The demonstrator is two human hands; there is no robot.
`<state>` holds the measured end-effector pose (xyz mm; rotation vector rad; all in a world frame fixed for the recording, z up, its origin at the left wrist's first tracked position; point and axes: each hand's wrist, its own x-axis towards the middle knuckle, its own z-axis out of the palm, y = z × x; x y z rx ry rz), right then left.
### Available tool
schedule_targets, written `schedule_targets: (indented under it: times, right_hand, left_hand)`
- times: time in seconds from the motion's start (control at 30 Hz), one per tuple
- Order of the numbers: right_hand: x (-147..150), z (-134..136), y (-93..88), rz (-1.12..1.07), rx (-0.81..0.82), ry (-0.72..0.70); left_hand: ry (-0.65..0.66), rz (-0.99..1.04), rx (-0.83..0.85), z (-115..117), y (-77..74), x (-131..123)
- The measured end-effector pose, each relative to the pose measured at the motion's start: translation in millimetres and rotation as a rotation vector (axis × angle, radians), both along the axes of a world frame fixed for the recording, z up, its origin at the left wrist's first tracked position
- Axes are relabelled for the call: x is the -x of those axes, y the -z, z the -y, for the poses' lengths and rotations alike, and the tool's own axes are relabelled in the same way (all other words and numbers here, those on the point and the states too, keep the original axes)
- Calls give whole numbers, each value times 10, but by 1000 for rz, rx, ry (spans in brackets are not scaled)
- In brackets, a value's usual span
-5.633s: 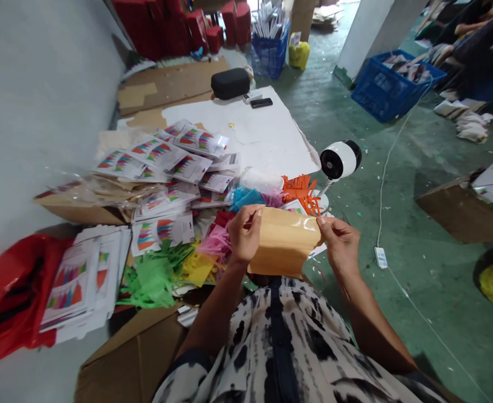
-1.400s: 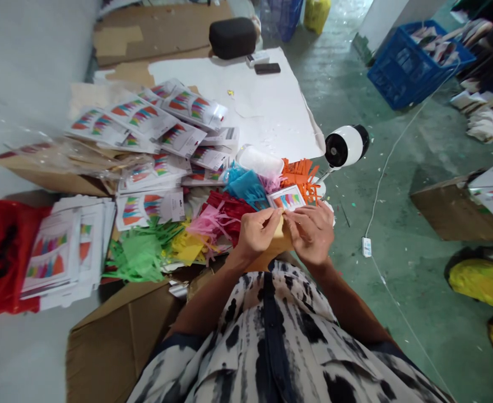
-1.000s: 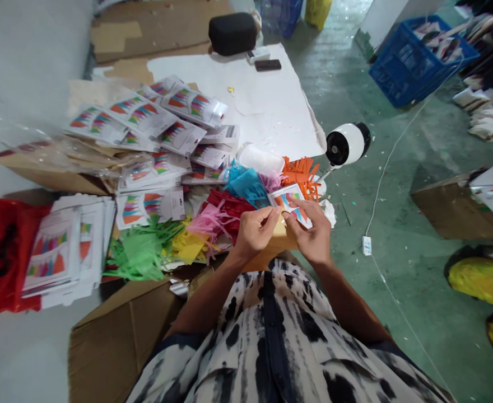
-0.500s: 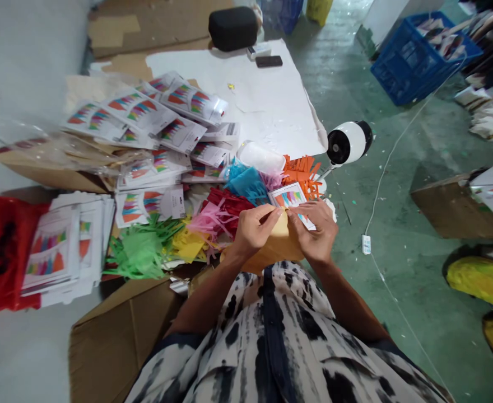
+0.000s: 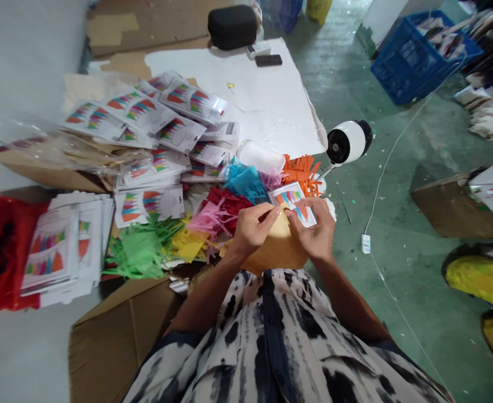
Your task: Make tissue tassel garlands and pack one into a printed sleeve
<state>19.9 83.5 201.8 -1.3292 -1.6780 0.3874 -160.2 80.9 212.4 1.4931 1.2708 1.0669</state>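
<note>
An orange-yellow sheet (image 5: 277,249) hangs in front of my body, its top edge between my two hands. My left hand (image 5: 252,225) pinches the sheet's upper edge between thumb and fingers. Close beside it, my right hand (image 5: 317,228) has its thumb and forefinger closed on the same top edge. Just beyond the hands lies a printed card (image 5: 283,193), partly hidden by my right hand. Around it are orange fringed paper (image 5: 301,169), blue fringed paper (image 5: 246,182) and red fringed paper (image 5: 229,202).
Packaged cards (image 5: 139,109) pile up at the left, above green fringed paper (image 5: 141,249) and stacked cards (image 5: 53,246). A black-and-white fan (image 5: 349,142) stands right of the white sheet (image 5: 238,84). A cardboard box (image 5: 124,330) is at lower left.
My right hand has shifted slightly left and down, and its fingers have curled more, uncovering more of the printed card. The left hand has barely moved.
</note>
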Motion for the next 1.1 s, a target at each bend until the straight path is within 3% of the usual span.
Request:
schedule_targets:
  times: [0.13, 0.47, 0.9, 1.1]
  right_hand:
    - [-23, -22, -2, -178, 179, -119]
    - [-15, -1, -20, -256, 185, -56]
    - [71, 30, -26, -88, -58, -32]
    - [92, 40, -20, -88, -30, -19]
  left_hand:
    - [28, -72, -77, -15, -21, 27]
    - [123, -108, -146, -69, -10, 47]
    - [31, -58, -55, -87, 12, 18]
    - [6, -81, -60, -78, -28, 30]
